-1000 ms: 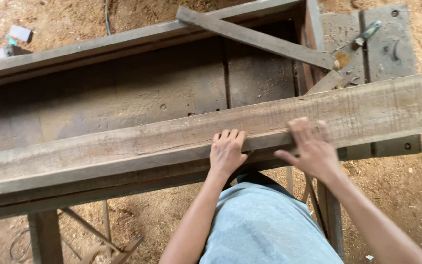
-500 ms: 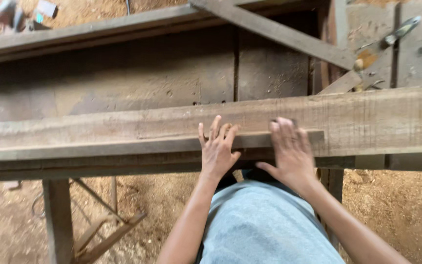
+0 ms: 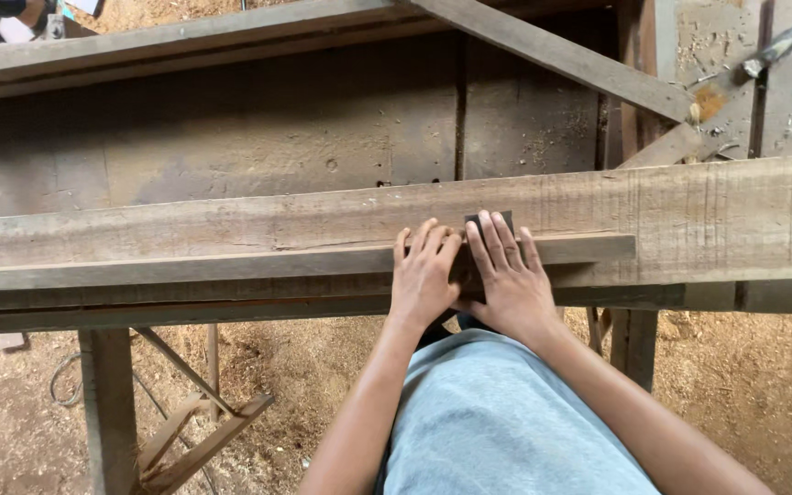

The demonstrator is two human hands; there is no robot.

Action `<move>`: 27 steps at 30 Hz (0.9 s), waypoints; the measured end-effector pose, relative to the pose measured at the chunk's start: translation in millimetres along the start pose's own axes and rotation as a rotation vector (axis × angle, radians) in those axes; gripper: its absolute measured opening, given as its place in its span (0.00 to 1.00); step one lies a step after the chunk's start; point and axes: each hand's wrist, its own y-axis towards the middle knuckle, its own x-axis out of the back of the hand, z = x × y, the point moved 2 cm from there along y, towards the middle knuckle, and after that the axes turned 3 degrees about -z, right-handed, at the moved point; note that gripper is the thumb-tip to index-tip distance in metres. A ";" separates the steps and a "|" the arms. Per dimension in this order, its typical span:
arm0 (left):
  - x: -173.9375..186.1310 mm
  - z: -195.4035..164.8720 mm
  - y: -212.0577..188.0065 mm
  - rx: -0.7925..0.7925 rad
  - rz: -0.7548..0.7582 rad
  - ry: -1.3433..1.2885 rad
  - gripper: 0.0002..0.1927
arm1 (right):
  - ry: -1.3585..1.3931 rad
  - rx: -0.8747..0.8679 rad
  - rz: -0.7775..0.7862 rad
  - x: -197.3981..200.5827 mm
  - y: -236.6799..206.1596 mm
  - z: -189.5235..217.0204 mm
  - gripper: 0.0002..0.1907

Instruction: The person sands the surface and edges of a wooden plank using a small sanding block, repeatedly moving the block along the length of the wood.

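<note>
We press both hands flat, fingers spread, on a thin wooden strip (image 3: pixel 323 264) lying along the counter (image 3: pixel 717 215): left hand (image 3: pixel 423 275) at nine o'clock of right hand (image 3: pixel 509 275), which covers a small dark block (image 3: pixel 488 220).

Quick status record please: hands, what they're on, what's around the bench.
left hand: flat on the thin strip, fingers spread
right hand: beside the left, pressing a dark block
strip: lies along the wide plank
plank: spans the bench lengthwise
diagonal board: crosses the bench top, upper right
metal tool: far right
floor: sawdust
</note>
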 end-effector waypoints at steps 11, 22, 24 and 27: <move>21.5 39.5 -1.8 -0.053 0.072 0.068 0.40 | 0.038 -0.051 -0.114 -10.3 20.4 41.2 0.65; 31.5 87.9 -16.3 -0.154 -0.053 -0.025 0.39 | -0.096 -0.174 -0.032 9.0 23.5 87.7 0.70; 30.1 92.1 -18.3 -0.193 -0.119 0.020 0.34 | -0.204 -0.200 0.135 12.0 30.1 109.0 0.69; 26.9 96.0 -20.9 -0.192 -0.088 -0.040 0.28 | -0.182 -0.220 0.146 29.6 30.7 128.1 0.68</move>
